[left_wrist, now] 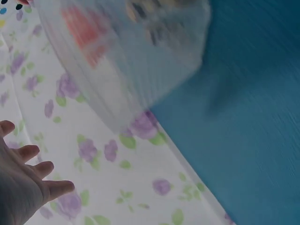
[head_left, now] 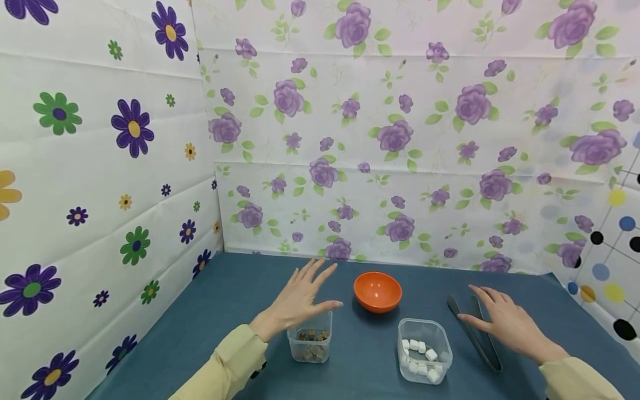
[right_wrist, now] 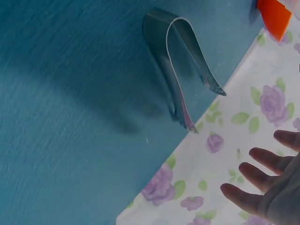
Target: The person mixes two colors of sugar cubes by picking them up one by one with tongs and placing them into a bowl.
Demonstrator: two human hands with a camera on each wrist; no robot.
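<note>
My left hand is spread above the clear plastic container of small brown cubes, holding nothing. In the left wrist view its fingers are straight and apart from the container. Over the metal tongs hovers my right hand, fingers extended and nothing in its grasp. The right wrist view shows the tongs lying with their arms spread, clear of the fingers. A second clear container holds several white cubes and stands left of the tongs.
An orange bowl sits farther back, between the two containers. Everything stands on a blue-grey tablecloth. A flowered sheet hangs behind the table, with a daisy-patterned one on the left and a dotted one on the right.
</note>
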